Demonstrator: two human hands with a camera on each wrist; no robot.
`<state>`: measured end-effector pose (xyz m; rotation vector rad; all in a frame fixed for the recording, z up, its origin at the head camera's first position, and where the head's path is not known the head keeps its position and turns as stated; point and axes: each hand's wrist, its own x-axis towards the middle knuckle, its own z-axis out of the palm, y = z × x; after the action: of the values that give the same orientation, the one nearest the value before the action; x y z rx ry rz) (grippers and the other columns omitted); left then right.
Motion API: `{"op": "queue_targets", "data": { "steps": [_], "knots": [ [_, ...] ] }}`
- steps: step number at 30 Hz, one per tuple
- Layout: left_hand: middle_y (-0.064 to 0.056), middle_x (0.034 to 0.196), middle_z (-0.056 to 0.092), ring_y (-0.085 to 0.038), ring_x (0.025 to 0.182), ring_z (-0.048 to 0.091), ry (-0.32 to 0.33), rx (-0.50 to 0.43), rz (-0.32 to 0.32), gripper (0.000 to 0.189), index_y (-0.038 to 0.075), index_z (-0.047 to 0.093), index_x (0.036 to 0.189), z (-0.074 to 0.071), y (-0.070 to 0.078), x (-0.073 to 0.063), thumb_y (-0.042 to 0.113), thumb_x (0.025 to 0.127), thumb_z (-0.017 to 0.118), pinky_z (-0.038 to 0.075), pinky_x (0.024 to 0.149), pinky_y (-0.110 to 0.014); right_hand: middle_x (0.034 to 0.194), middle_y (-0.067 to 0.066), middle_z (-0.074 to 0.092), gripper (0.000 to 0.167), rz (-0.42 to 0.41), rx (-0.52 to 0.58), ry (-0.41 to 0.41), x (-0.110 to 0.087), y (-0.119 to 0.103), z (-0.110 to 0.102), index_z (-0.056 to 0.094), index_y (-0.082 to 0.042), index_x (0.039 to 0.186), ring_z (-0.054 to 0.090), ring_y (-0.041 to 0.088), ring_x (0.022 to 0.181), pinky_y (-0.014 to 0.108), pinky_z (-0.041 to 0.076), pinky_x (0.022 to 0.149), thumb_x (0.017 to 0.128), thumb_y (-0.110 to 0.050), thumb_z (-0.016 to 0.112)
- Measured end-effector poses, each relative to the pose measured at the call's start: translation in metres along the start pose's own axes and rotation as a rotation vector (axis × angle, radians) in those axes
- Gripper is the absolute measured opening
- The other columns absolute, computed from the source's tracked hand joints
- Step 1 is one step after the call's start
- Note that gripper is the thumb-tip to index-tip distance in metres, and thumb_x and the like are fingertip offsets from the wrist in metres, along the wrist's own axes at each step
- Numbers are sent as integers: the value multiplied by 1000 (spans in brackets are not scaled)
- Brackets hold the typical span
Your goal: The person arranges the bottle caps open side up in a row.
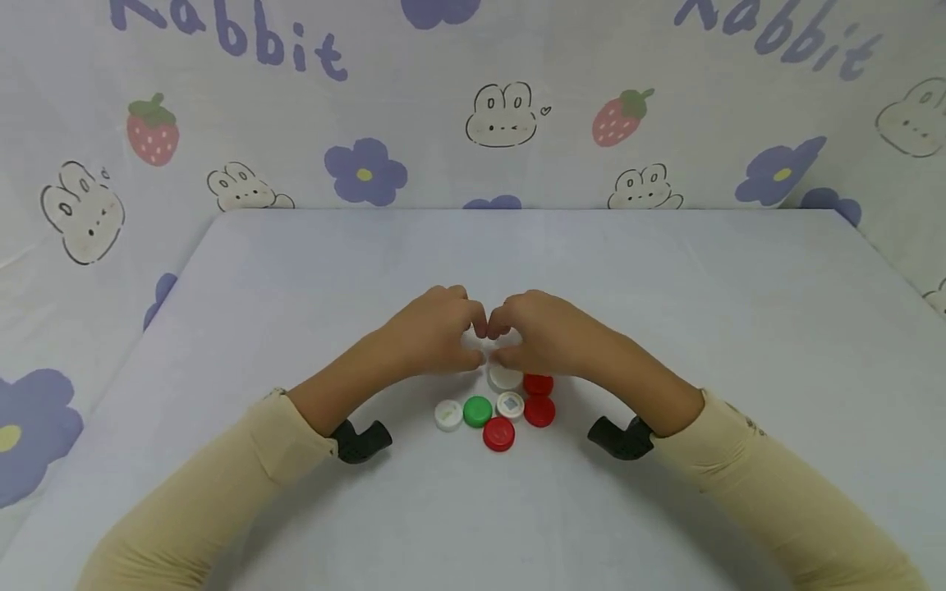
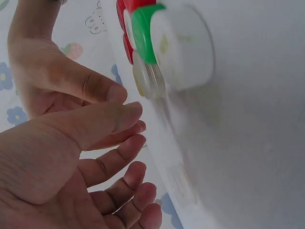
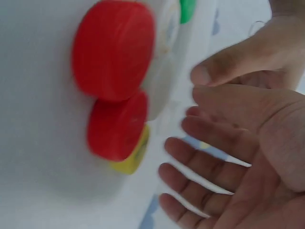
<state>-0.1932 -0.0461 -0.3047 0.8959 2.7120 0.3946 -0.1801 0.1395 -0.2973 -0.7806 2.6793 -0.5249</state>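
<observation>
Both hands hover just above a cluster of bottle caps, with nothing visible in their fingers. My left hand (image 1: 441, 335) is loosely bent, thumb and fingers apart. Facing it, my right hand (image 1: 545, 335) bends the same way, and the fingertips of the two come close together or touch. Below them lie a green cap (image 1: 477, 411), white caps (image 1: 448, 414), a white cap with a square mark (image 1: 510, 405) and red caps (image 1: 498, 434). A larger white cap (image 1: 506, 378) is partly covered by my right hand. The right wrist view also shows a yellow cap (image 3: 131, 163).
A clear, blurred piece (image 2: 181, 183) lies on the white table (image 1: 665, 287) beyond the caps. Behind the table hangs a cloth (image 1: 547, 176) printed with rabbits, flowers and strawberries. Dark wrist-worn devices (image 1: 364, 442) sit under both sleeves' cuffs.
</observation>
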Motion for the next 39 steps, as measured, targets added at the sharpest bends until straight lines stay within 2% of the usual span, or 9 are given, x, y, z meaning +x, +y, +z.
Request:
{"op": "queue_targets", "data": {
  "steps": [4,10,14,27,33,39],
  "knots": [
    [-4,101,64,-21,94,55,-43,3,19,27,10,75,113,2,7,-2,22,89,79,49,77,-30,111,9,70,27,-6,-62,-15,-8,-4,-2,77,-8,114,58,31,112,38,56,85,87,-9,78],
    [-2,100,62,-19,96,55,-82,3,20,26,13,76,111,8,11,-3,25,88,80,49,79,-29,104,10,67,31,57,-114,-64,-14,-8,-1,76,-6,112,57,29,102,32,58,73,82,-10,82],
    [-1,96,60,-18,94,54,-88,-1,14,24,14,76,108,11,12,-5,27,88,81,49,77,-29,103,10,67,34,70,-89,-84,-13,-8,3,75,-6,113,58,27,101,31,58,72,80,-10,84],
    [0,89,58,-16,86,54,-82,-25,13,23,12,73,104,17,12,-6,27,88,81,46,71,-26,95,6,63,35,39,-58,-87,-11,-4,8,75,-4,112,56,24,94,30,55,69,79,-9,84],
    [0,81,58,-16,81,54,-79,-65,34,22,10,71,104,20,8,-5,24,89,79,43,66,-25,94,6,62,36,26,-41,-93,-10,-2,8,76,-4,113,55,23,94,30,54,69,79,-9,84],
    [1,79,59,-16,79,54,-68,-80,54,22,8,71,103,20,7,-4,23,89,79,43,65,-25,94,6,63,34,-21,-24,-85,-8,1,8,76,-2,111,55,23,93,29,54,70,78,-8,85]
  ]
}}
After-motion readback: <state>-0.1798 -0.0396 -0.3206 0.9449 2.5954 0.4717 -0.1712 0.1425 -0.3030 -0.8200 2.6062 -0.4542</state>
